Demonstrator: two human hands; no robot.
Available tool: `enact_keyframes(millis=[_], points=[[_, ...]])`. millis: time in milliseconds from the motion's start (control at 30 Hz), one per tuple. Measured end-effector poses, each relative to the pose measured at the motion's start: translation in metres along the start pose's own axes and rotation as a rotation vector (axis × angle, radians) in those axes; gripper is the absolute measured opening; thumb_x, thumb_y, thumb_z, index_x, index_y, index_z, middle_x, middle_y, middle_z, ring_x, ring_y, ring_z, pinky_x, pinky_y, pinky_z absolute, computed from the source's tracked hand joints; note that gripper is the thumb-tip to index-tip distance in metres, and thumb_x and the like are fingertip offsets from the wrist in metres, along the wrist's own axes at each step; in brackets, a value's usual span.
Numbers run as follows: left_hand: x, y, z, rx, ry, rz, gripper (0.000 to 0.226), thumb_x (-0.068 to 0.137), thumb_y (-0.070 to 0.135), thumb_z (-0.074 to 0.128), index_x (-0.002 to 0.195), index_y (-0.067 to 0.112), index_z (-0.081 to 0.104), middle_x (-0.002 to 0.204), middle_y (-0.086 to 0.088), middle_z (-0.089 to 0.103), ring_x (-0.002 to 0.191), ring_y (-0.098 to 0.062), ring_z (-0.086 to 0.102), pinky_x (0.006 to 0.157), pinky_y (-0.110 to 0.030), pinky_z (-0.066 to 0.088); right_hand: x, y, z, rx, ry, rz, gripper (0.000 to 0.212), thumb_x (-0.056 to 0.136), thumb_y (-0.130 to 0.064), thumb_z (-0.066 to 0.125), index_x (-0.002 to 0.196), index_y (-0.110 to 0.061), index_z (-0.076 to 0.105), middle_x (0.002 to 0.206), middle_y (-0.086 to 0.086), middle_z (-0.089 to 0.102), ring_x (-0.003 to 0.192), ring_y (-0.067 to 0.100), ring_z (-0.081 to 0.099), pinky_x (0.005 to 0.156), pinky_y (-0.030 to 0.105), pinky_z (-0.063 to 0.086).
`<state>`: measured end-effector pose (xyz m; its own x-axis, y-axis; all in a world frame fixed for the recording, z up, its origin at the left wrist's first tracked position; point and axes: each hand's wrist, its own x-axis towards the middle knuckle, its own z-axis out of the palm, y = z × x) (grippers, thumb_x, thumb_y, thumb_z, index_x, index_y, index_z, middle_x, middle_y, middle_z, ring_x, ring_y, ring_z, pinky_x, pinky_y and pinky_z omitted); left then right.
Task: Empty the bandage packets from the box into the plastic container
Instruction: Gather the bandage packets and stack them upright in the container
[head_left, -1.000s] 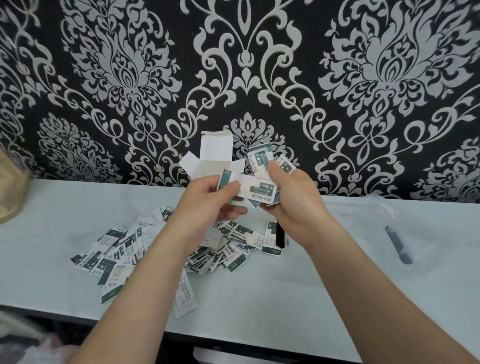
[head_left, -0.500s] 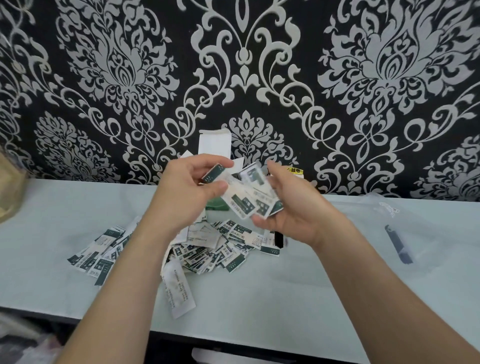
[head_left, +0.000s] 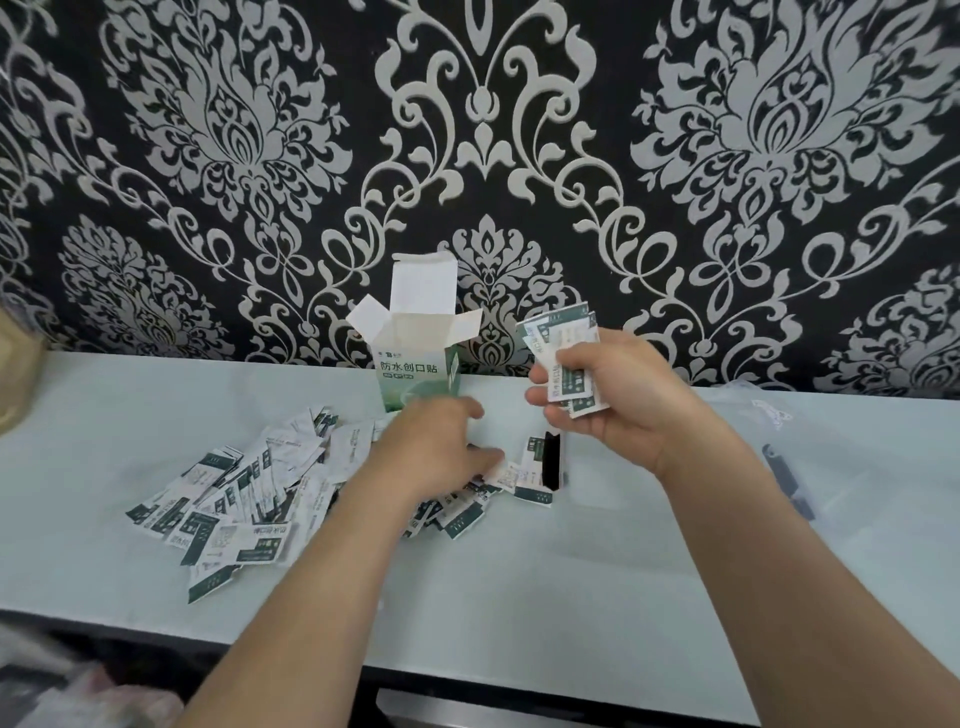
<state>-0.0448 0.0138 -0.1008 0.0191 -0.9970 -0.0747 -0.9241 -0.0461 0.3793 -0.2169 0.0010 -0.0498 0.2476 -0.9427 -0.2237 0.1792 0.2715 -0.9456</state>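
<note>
The bandage box (head_left: 418, 364), white and green with its top flaps up, stands at the back of the table by the wall. Several bandage packets (head_left: 234, 512) lie scattered in a pile on the pale table (head_left: 519, 597). My right hand (head_left: 618, 410) is raised to the right of the box and grips a small stack of packets (head_left: 566, 353). My left hand (head_left: 441, 449), blurred, is low over the middle of the pile with its fingers stretched toward the packets near a black upright piece (head_left: 551, 461). I cannot make out the plastic container for certain.
A clear plastic bag (head_left: 779, 447) with a dark strip in it lies on the table at the right. Black patterned wallpaper runs right behind the table. A tan object (head_left: 15, 379) sits at the far left edge. The table's front edge is close to me.
My left hand let go of the stack and dropped onto the pile. My right hand kept the stack and moved slightly right. The box now shows in full.
</note>
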Motion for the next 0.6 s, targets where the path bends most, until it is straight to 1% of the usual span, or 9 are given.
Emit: enact_keyframes(millis=[33,100,200,300,400,467,533,567,600], points=[[0.002,0.001,0.008,0.084,-0.066,0.0,0.058,0.081,0.049,0.068,0.13,0.023,0.053,0.132,-0.002,0.055,0.12,-0.022,0.051,0.098,-0.039,0.045,0.001,0.002,0.0,-0.023,0.013,-0.003,0.025,0.099,-0.002,0.04,0.119,-0.005,0.053,0.083,0.013,0.067,0.062,0.019,0.068,0.045,0.025,0.051],[0.005,0.004,0.016,0.19,-0.102,0.023,0.067,0.078,0.057,0.067,0.132,0.021,0.051,0.13,-0.003,0.052,0.122,-0.023,0.047,0.096,-0.041,0.045,0.003,0.007,0.001,-0.073,0.015,-0.001,0.028,0.097,0.0,0.039,0.12,-0.006,0.053,0.085,0.014,0.067,0.06,0.018,0.064,0.044,0.024,0.049],[0.009,0.001,0.014,0.181,-0.119,0.029,0.071,0.073,0.055,0.074,0.134,0.027,0.05,0.128,-0.001,0.052,0.12,-0.021,0.048,0.094,-0.035,0.045,0.006,0.011,0.003,-0.133,-0.007,-0.001,0.032,0.092,0.003,0.039,0.119,-0.009,0.053,0.087,0.013,0.067,0.057,0.016,0.057,0.044,0.022,0.044],[0.008,0.0,0.012,0.077,-0.131,0.054,0.071,0.07,0.04,0.082,0.133,0.03,0.051,0.124,0.0,0.05,0.117,-0.019,0.05,0.094,-0.032,0.044,0.009,0.013,0.004,-0.188,-0.003,-0.001,0.031,0.091,0.001,0.04,0.117,-0.01,0.053,0.087,0.012,0.066,0.056,0.015,0.051,0.043,0.022,0.039],[0.009,0.0,0.011,-0.018,-0.083,0.101,0.065,0.072,0.02,0.083,0.129,0.034,0.055,0.116,0.004,0.048,0.107,-0.015,0.051,0.089,-0.029,0.044,0.01,0.014,0.004,-0.198,-0.004,-0.001,0.028,0.093,-0.001,0.041,0.116,-0.012,0.054,0.086,0.012,0.067,0.056,0.015,0.05,0.042,0.022,0.038],[0.011,0.0,0.012,-0.109,-0.06,0.102,0.062,0.074,0.009,0.08,0.126,0.036,0.058,0.111,0.007,0.052,0.098,-0.012,0.053,0.08,-0.024,0.044,0.011,0.015,0.003,-0.199,0.0,-0.006,0.027,0.093,-0.003,0.042,0.115,-0.012,0.054,0.087,0.013,0.068,0.056,0.015,0.05,0.043,0.022,0.039],[0.01,-0.001,0.008,-0.257,-0.069,0.095,0.056,0.075,0.001,0.077,0.117,0.035,0.062,0.1,0.007,0.058,0.085,-0.01,0.057,0.065,-0.016,0.043,0.011,0.014,0.002,-0.213,-0.005,-0.013,0.025,0.094,-0.004,0.042,0.113,-0.013,0.055,0.085,0.012,0.069,0.056,0.014,0.05,0.043,0.022,0.039],[0.009,0.0,0.003,-0.343,-0.083,0.094,0.052,0.075,-0.002,0.076,0.111,0.033,0.064,0.097,0.005,0.061,0.078,-0.01,0.058,0.059,-0.013,0.044,0.011,0.013,0.001,-0.217,-0.008,-0.014,0.024,0.094,-0.004,0.042,0.113,-0.013,0.055,0.082,0.011,0.069,0.055,0.014,0.049,0.043,0.022,0.038],[0.006,0.0,-0.003,-0.421,-0.095,0.098,0.048,0.075,-0.004,0.076,0.107,0.03,0.065,0.095,0.003,0.064,0.074,-0.011,0.061,0.056,-0.012,0.046,0.01,0.012,0.0,-0.223,-0.011,-0.013,0.023,0.095,-0.005,0.043,0.112,-0.014,0.056,0.08,0.01,0.067,0.054,0.014,0.049,0.043,0.021,0.038]])
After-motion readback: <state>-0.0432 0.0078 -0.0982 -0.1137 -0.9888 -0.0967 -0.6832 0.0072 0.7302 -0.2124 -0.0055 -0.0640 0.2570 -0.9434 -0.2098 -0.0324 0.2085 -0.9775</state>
